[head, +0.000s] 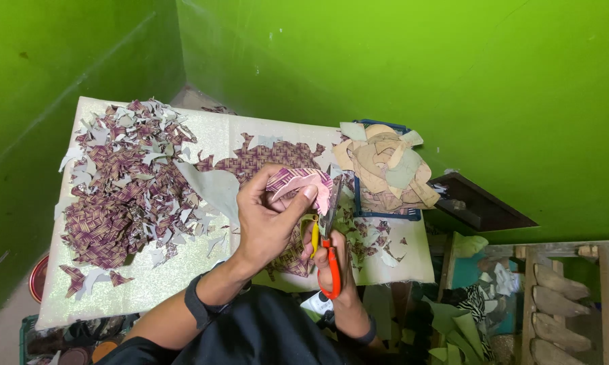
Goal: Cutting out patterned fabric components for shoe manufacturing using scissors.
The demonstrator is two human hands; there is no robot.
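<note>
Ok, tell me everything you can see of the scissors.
The scissors have orange and yellow loop handles and grey metal blades. They stand nearly upright, handles toward the person, blades pointing away. The right hand grips the handles with fingers through the loops. The blades meet the edge of a curved purple woven-pattern piece pinched in the left hand. Whether the blades are apart cannot be told.

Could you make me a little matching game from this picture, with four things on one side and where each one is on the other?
Things:
1. Scissors with orange and yellow handles
2. Curved patterned piece
3. Heap of purple woven scraps
4. Stack of tan cut shapes

Places:
A. On the blue tray at the table's far right
B. In the right hand
C. Spread over the table's left half
D. Pinched in the left hand

Pairs: 1-B, 2-D, 3-C, 4-A
</note>
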